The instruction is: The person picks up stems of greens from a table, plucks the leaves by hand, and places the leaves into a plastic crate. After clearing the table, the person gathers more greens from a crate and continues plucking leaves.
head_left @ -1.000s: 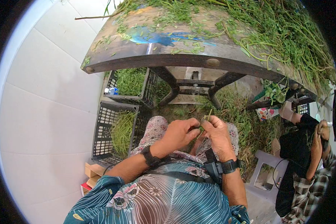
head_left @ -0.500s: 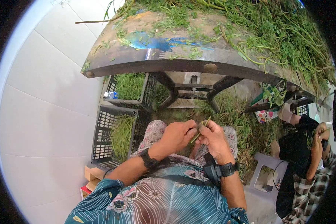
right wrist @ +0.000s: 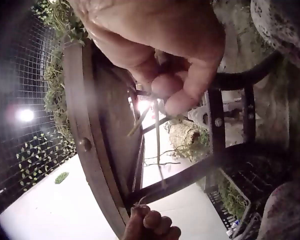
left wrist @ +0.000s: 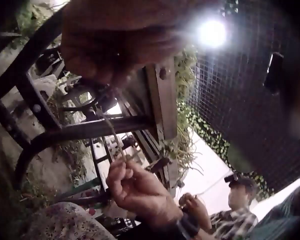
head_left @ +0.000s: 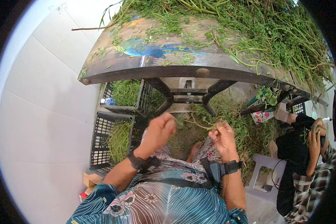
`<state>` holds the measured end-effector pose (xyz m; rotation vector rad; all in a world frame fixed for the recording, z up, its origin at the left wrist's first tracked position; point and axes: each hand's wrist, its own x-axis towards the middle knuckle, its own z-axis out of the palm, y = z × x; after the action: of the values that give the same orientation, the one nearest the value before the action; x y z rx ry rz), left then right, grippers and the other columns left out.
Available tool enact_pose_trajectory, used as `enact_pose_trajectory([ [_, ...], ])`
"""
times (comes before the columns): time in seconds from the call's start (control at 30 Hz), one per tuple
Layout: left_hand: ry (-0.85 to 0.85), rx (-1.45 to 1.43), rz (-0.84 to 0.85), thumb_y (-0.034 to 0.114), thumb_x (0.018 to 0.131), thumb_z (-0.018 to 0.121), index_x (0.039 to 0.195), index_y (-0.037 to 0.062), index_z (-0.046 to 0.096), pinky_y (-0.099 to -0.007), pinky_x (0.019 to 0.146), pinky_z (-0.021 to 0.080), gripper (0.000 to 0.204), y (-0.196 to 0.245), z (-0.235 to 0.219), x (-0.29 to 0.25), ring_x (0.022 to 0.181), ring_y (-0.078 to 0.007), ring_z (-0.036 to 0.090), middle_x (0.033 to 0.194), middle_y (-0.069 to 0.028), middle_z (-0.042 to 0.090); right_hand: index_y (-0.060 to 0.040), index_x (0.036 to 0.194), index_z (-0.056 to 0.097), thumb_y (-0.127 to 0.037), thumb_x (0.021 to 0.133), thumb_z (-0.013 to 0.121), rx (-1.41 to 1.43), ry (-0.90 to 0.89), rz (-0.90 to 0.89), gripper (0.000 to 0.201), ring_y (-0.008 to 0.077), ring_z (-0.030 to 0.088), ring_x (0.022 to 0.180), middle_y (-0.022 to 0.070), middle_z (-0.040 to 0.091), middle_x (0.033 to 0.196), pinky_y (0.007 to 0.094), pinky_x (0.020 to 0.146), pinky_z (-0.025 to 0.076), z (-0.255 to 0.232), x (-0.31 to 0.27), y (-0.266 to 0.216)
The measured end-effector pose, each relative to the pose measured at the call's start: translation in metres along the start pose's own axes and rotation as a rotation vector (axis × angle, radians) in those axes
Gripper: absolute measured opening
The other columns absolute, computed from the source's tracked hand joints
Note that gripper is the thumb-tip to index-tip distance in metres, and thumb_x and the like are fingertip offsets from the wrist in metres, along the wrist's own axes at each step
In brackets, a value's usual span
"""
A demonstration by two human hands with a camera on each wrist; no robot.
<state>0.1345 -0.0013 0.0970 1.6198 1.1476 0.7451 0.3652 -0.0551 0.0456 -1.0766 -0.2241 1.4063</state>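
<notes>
My right hand pinches green plant stems between thumb and fingers above the right knee. The stems stick out from its fingertips toward the left hand. My left hand, blurred in the head view, is held apart over the left knee with its fingers curled. In the right wrist view a thin strand shows at the left fingertips, pinched there. The left wrist view shows a slender stem running between the two hands, its upper end hidden by the left fingers.
A wooden table heaped with leafy greens stands ahead. Two black crates holding greens sit at left by the white wall. Loose plants cover the floor. At right are a plastic stool and another person.
The hands were together at the stems and have parted. My left hand has swung left and away from the body; the right moved slightly right with the stems.
</notes>
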Motion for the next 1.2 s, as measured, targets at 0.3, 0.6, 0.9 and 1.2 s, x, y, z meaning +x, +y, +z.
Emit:
enact_pose_trajectory([
  [0.3,-0.190,-0.707,-0.341,0.000,0.078,0.047,0.088,0.0022,0.051,-0.0276,0.063,0.051,0.012,-0.008,0.002,-0.001,0.073,-0.0157,0.059,0.087,-0.0097,0.058,-0.0044,0.086,0.052,-0.012,0.082,0.060,0.053,-0.067,0.097,0.012,0.0129,0.059,0.060,0.0064,0.060,0.077,0.0304,0.061,0.055,-0.005,-0.005,-0.006],
  [0.6,-0.195,-1.023,-0.379,0.010,0.079,0.057,0.086,0.0060,0.051,-0.0309,0.071,0.050,0.010,-0.018,-0.017,0.007,0.081,-0.0176,0.057,0.091,-0.0074,0.055,-0.0053,0.088,0.053,-0.014,0.085,0.057,-0.248,-0.210,0.074,0.010,0.0099,0.057,0.060,0.0061,0.061,0.080,0.0242,0.056,0.052,0.021,-0.018,-0.017],
  [0.9,-0.554,-0.277,-0.273,0.018,0.083,0.053,0.095,0.0001,0.057,-0.0232,0.065,0.043,0.022,0.006,0.018,0.003,0.072,-0.0087,0.053,0.083,-0.0026,0.059,-0.0033,0.088,0.054,-0.012,0.083,0.054,-0.603,-0.327,0.014,0.010,0.0071,0.051,0.065,0.0015,0.058,0.076,0.0212,0.059,0.041,0.057,-0.031,-0.020],
  [1.2,-0.489,-0.201,-0.101,0.021,0.081,0.055,0.095,-0.0002,0.057,-0.0289,0.068,0.044,0.026,-0.016,0.023,-0.007,0.071,-0.0121,0.054,0.075,-0.0046,0.061,-0.0016,0.089,0.054,-0.007,0.082,0.054,-0.649,-0.258,0.016,0.009,0.0069,0.051,0.063,0.0009,0.057,0.075,0.0214,0.058,0.043,0.057,-0.032,-0.009],
])
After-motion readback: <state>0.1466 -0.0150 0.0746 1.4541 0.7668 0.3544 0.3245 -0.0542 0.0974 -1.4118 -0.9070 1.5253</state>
